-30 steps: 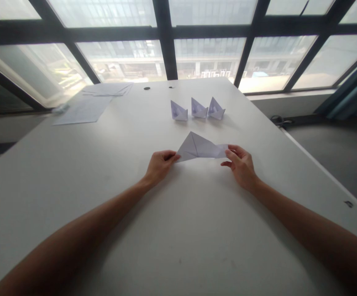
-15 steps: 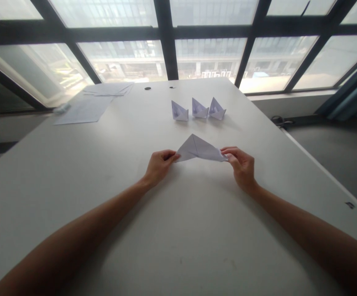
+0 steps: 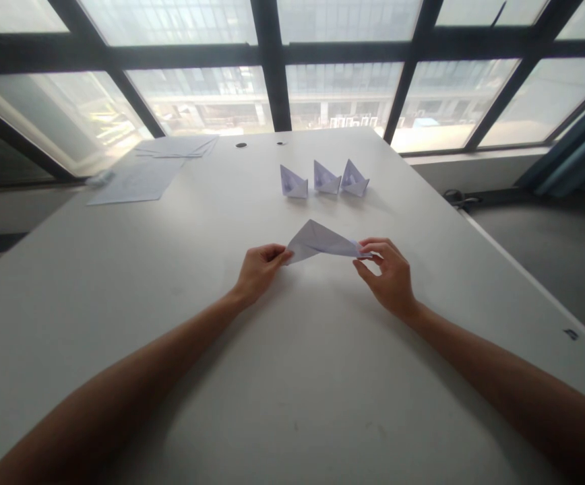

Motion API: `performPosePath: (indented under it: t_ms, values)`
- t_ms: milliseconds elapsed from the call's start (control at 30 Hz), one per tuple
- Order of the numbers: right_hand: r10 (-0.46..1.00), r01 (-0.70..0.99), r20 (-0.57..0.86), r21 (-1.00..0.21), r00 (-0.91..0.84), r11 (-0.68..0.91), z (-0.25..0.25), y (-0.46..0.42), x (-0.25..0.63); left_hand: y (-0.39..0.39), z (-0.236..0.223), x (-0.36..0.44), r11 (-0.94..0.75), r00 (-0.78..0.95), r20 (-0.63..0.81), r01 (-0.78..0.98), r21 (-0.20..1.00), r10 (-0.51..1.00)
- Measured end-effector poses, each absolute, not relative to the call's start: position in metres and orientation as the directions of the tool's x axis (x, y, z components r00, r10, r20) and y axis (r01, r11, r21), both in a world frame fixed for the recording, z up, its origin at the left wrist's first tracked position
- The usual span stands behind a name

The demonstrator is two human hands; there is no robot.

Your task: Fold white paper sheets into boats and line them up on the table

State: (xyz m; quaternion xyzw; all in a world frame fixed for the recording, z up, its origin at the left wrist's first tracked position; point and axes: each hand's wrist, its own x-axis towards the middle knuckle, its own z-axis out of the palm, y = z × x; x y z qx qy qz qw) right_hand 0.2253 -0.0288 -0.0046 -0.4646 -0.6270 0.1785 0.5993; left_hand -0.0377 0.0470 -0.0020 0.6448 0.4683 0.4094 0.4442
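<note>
A partly folded sheet of white paper point(image 3: 317, 239) with a peaked middle spans the space between my hands, just above the table. My left hand point(image 3: 262, 269) is closed on its left end, thumb on top. At the right end, the fingers of my right hand point(image 3: 387, 273) hold the paper's tip, while the thumb is lowered and apart from it. Beyond the paper stand three folded paper boats: a left one point(image 3: 294, 183), a middle one point(image 3: 327, 179) and a right one point(image 3: 354, 180).
White sheets of paper point(image 3: 135, 178) lie at the table's far left. The white table point(image 3: 292, 350) reaches a dark-framed window point(image 3: 275, 87). Two small round spots, one a dark hole point(image 3: 241, 145), sit near its far edge. A blue curtain point(image 3: 575, 148) hangs at right.
My right thumb has come off the paper and dropped below it. The paper's right half has tilted flatter, and its peak has shifted slightly left. My left hand keeps its hold.
</note>
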Motion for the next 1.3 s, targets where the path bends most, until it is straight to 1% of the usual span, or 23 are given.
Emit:
performPosePath:
  t_ms: [233,467,567,700,800,933,1100,1300]
  values:
    - [0.797,0.539,0.593,-0.712,0.117,0.450,-0.003,-0.028,0.229,0.045,0.001,-0.037,-0.182,0.256,0.114,0.260,0.948,0.960]
    - [0.828,0.559,0.538,-0.740,0.159,0.374,-0.004,-0.026,0.230,0.044,0.000,-0.037,-0.208,0.269,0.128,0.295,0.933,0.955]
    - [0.838,0.503,0.501,-0.792,0.214,0.345,-0.005,-0.027,0.230,0.045,-0.001,-0.037,-0.226,0.272,0.140,0.318,0.921,0.952]
    - [0.835,0.305,0.440,-0.887,0.332,0.346,-0.007,-0.024,0.230,0.046,-0.003,-0.038,-0.236,0.288,0.143,0.321,0.917,0.947]
    - [0.834,0.181,0.407,-0.913,0.374,0.365,-0.011,-0.019,0.231,0.047,-0.005,-0.039,-0.244,0.306,0.141,0.329,0.912,0.941]
    - [0.825,0.133,0.387,-0.921,0.411,0.365,-0.019,-0.012,0.235,0.047,-0.005,-0.039,-0.243,0.308,0.143,0.318,0.916,0.941]
    - [0.857,0.163,0.345,-0.938,0.382,0.305,-0.020,-0.013,0.236,0.046,-0.004,-0.037,-0.241,0.290,0.154,0.291,0.926,0.945]
    - [0.838,0.363,0.453,-0.868,0.304,0.338,-0.013,-0.017,0.235,0.044,-0.003,-0.037,-0.235,0.286,0.147,0.303,0.924,0.947]
